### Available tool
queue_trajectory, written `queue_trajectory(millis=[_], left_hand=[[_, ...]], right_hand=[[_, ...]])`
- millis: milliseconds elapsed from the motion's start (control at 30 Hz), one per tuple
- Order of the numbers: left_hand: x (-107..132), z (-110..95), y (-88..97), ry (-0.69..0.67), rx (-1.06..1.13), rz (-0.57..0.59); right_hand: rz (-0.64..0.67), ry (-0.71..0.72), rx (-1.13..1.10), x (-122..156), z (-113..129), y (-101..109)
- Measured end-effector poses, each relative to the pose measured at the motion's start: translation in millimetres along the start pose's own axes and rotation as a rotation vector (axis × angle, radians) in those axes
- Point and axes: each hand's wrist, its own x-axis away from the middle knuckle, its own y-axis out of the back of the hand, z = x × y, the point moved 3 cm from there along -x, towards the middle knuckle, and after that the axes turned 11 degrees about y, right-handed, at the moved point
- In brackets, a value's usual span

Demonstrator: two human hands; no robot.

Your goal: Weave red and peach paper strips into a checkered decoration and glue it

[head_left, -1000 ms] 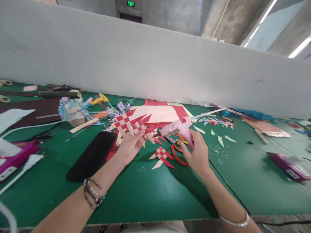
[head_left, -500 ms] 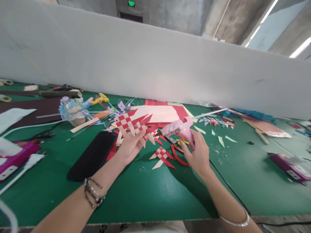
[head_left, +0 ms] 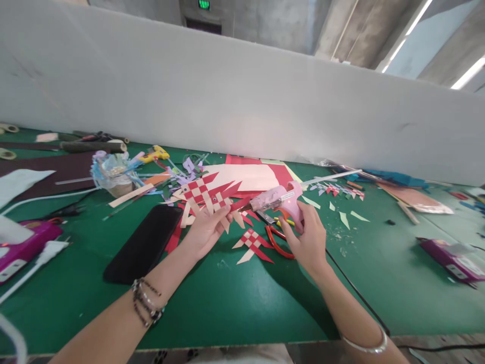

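Note:
My left hand (head_left: 207, 230) pinches woven paper fish (head_left: 200, 193) made of red and cream strips, with pointed tails and small eyes. In my right hand (head_left: 307, 235) is a pink hot glue gun (head_left: 291, 201), its clear glue stick (head_left: 333, 177) jutting out behind. The gun's nozzle is at a red strip held by my left hand; whether it touches cannot be made out. Below it on the green table lies another woven paper fish (head_left: 250, 242). Red-handled scissors (head_left: 278, 245) rest beside that fish, partly behind my right hand.
A black phone (head_left: 142, 247) lies left of my left arm. Cream and red paper sheets (head_left: 242, 176) are behind my hands. Paper scraps (head_left: 344, 220) lie to the right. A yellow glue gun (head_left: 157, 153), a tub of strips (head_left: 119, 177) and purple power strips (head_left: 454, 260) are also on the table.
The glue gun's nozzle and the red strip in my left hand have come closer together. The paper fish have shifted slightly right, and both hands keep their grip.

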Motion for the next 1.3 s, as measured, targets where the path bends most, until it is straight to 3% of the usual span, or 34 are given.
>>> queue_trajectory(millis=[1300], left_hand=[[-0.1,2.0,-0.3,-0.038,-0.008,0.011]], right_hand=[[-0.069,-0.039,0.022,-1.7,-1.7,5.2]])
